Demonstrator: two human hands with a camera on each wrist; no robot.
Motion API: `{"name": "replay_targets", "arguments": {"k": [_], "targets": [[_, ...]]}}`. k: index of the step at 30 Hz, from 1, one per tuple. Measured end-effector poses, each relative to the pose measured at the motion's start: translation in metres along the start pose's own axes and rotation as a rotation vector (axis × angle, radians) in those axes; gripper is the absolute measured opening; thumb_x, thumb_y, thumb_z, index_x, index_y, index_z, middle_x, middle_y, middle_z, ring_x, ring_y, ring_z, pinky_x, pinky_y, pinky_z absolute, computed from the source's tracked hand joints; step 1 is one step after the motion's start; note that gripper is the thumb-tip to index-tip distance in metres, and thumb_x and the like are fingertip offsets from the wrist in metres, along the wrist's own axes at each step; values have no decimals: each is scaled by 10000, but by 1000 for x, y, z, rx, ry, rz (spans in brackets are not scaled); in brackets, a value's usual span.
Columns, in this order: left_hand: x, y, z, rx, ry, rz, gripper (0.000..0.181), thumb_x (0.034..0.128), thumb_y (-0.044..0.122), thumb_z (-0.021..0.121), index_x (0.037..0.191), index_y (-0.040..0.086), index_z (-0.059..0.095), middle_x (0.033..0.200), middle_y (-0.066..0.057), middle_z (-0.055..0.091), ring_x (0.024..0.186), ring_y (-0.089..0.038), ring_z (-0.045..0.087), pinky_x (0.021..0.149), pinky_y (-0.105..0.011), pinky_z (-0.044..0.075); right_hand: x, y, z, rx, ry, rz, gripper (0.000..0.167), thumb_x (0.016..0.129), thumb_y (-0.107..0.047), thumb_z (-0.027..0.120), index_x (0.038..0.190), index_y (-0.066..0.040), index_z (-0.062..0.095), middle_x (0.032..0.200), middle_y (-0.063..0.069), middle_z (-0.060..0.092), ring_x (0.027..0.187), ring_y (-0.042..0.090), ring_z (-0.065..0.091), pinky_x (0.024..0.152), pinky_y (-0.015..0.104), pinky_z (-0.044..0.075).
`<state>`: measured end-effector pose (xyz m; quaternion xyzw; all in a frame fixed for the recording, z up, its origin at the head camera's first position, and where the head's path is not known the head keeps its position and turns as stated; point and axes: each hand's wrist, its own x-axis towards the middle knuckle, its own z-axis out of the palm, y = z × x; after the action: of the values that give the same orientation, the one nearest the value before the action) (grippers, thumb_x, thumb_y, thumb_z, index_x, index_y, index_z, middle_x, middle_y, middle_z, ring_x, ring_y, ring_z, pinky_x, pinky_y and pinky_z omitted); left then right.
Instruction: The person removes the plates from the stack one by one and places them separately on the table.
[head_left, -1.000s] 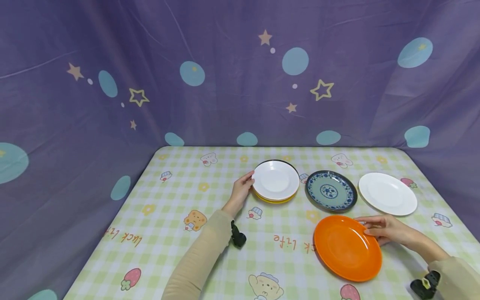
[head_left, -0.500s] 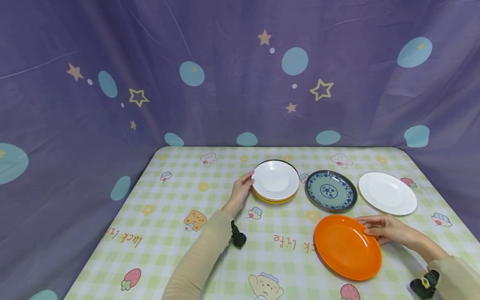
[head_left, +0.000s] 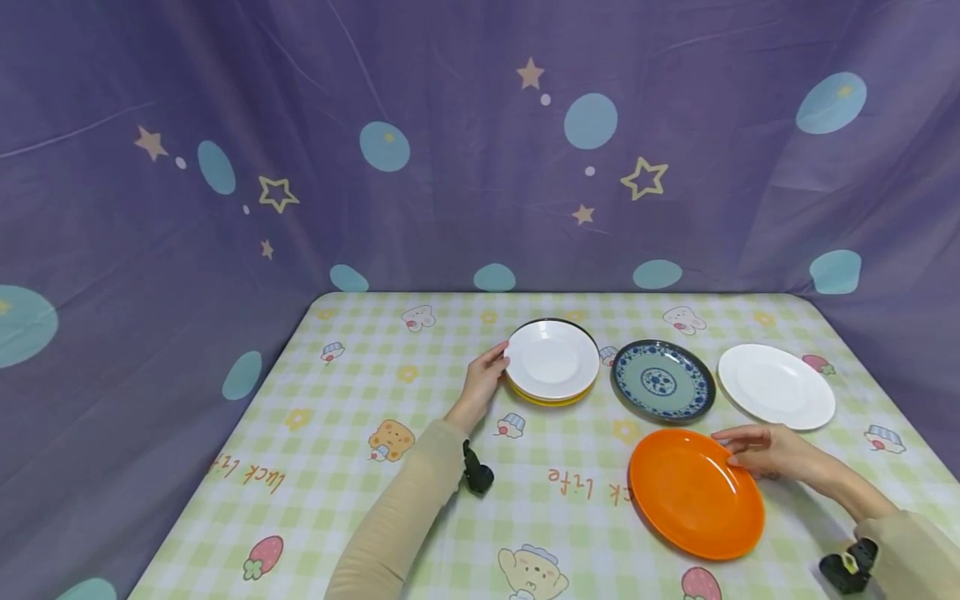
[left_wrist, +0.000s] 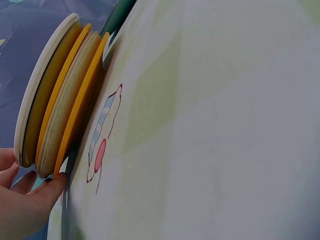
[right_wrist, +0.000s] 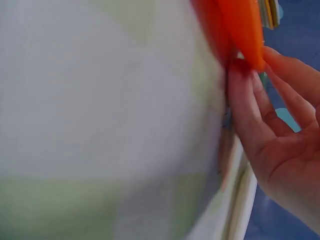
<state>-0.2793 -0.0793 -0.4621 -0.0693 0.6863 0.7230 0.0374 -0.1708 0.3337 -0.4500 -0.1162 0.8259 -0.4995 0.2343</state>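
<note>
My left hand (head_left: 480,385) holds the left edge of a stack of plates (head_left: 552,361). A white plate tops the stack. In the left wrist view, yellow rims show in the stack (left_wrist: 65,100), with my left hand's (left_wrist: 30,205) fingertips against its edge. At front right my right hand (head_left: 780,458) pinches the rim of an orange plate (head_left: 693,496). In the right wrist view, the right hand (right_wrist: 285,130) has fingers on both sides of the orange plate's (right_wrist: 242,30) rim. The plate's underside is mostly hidden.
A blue-patterned plate (head_left: 662,381) with a dark rim lies right of the stack. Farther right lies a white oval plate (head_left: 776,387). A green checked cloth (head_left: 315,517) covers the table. Purple curtains (head_left: 465,225) hang behind and at the left.
The fingers of my right hand shift slightly at the orange plate's rim, and the plate's near edge sits marginally higher in view. My left hand and the stack stay in place.
</note>
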Motion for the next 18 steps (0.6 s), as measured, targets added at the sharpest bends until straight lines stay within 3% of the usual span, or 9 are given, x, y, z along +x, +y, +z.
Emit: {"name": "replay_targets", "arguments": {"k": [2, 7, 13, 18], "targets": [[0, 0, 0, -3, -1, -2, 368, 883, 81, 500, 1249, 107, 509, 1333, -71, 432, 1179, -186, 436, 936, -309, 418, 1, -5, 1, -54, 50, 20, 445, 816, -157, 616, 1176, 79, 503, 924, 89, 619, 490, 119, 477, 405, 220, 426], [0, 1, 0, -7, -2, -5, 368, 883, 83, 501, 1250, 109, 508, 1337, -67, 428, 1185, -185, 431, 944, -306, 412, 4, -19, 3, -80, 127, 48, 495, 812, -191, 625, 1201, 77, 475, 952, 155, 605, 458, 229, 471, 378, 268, 436], [-1, 1, 0, 1, -3, -1, 373, 883, 82, 500, 1254, 113, 503, 1343, -69, 419, 1190, -192, 427, 953, -309, 404, 12, -33, 5, -135, 201, -51, 450, 825, -150, 610, 1186, 93, 492, 976, 218, 607, 706, 186, 614, 593, 294, 541], [0, 0, 0, -1, -8, 1, 374, 884, 79, 497, 1256, 108, 500, 1344, -72, 418, 1189, -192, 428, 953, -308, 404, 23, -42, 7, -107, 162, -108, 443, 847, -129, 579, 1190, 127, 465, 1009, 267, 585, 786, 193, 624, 673, 335, 544]]}}
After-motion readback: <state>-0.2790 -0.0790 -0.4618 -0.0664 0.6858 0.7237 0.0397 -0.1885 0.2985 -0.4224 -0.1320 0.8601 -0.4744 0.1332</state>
